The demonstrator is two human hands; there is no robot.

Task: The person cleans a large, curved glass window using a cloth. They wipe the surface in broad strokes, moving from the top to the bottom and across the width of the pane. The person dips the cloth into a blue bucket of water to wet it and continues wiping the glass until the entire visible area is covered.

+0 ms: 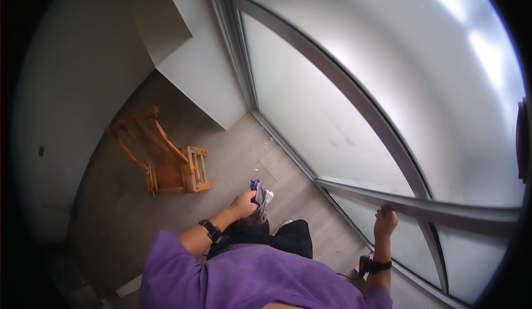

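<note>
My left hand point(244, 206) is shut on a crumpled grey and purple cloth point(261, 209), which hangs in front of my dark trousers. My right hand point(385, 222) reaches out to a sliding door with frosted glass panels point(328, 113). Its curled fingers are against the edge of the door's grey metal frame point(419, 209); the fingertips are partly hidden. Below the cloth, a white shoe point(270, 196) shows in part.
A wooden chair point(168, 172) stands on the wood-plank floor point(286, 174) at left. Beyond it a white cabinet or wall panel point(203, 68) meets the door frame. A metal floor track point(286, 147) runs along the glass. Small white bits point(266, 142) lie near the track.
</note>
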